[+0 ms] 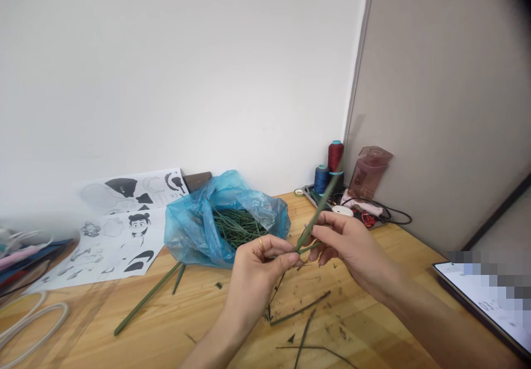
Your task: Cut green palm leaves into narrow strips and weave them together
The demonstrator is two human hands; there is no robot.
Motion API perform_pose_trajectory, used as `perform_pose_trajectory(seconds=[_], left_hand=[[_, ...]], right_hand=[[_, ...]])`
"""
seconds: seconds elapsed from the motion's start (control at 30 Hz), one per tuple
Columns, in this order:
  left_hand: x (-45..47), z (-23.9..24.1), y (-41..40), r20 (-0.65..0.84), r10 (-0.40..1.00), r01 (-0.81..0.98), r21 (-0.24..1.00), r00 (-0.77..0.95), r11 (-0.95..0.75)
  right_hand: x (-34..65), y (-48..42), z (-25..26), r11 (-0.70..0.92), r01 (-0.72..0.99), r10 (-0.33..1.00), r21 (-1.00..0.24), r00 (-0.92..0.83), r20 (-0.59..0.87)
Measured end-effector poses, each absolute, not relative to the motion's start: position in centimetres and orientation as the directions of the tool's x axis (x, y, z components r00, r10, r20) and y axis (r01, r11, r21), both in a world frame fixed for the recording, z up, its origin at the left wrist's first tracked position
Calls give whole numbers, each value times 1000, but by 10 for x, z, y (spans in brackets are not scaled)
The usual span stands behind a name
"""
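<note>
Between my two hands, above the wooden table, is a long green grass blade [321, 204] that slants up to the right. My left hand [259, 264], with a gold ring on one finger, pinches its lower end between thumb and fingers. My right hand [342, 239] grips the blade a little higher, its fingers curled round it. A shorter green strip [309, 248] sticks out between the hands, and a thin dark strand [279, 286] hangs below my left hand. Behind my hands, an open blue plastic bag [188, 236] holds a heap of green blades [236, 226].
Loose blades [145, 301] and dark scraps [305, 338] lie on the wooden table [232, 330]. Printed sheets [153, 236] lean at the left, near a white cable [53, 308]. Thread spools [321, 180], a pinkish container [369, 172] and cords stand back right. A phone [481, 297] is at right.
</note>
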State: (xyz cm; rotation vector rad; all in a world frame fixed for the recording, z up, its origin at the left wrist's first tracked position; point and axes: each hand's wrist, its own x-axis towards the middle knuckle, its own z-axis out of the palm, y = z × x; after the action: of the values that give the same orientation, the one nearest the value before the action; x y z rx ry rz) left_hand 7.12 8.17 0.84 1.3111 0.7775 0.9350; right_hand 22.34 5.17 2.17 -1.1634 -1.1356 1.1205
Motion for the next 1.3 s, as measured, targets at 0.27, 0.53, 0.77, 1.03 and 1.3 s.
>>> perform_pose_trajectory(seconds=[0.27,0.53,0.77,1.03,1.3], left_hand=[[72,8,82,107,851,-113,992,515,-56],[71,9,82,88,887,-76,995,454,-60],[69,8,85,141,906,-16,989,399,-147],[69,11,85,99,901,-72,994,423,-76],[69,9,87,31,913,-122,992,407,21]], right_hand=[[223,49,24,23,39,997,-999,78,26],[226,51,21,0,-34,999,-999,52,-2],[221,47,28,-59,-60,998,-996,0,-59],[223,51,23,22,65,997,-998,-72,17],[227,47,34,325,518,936,-792,-55,348]])
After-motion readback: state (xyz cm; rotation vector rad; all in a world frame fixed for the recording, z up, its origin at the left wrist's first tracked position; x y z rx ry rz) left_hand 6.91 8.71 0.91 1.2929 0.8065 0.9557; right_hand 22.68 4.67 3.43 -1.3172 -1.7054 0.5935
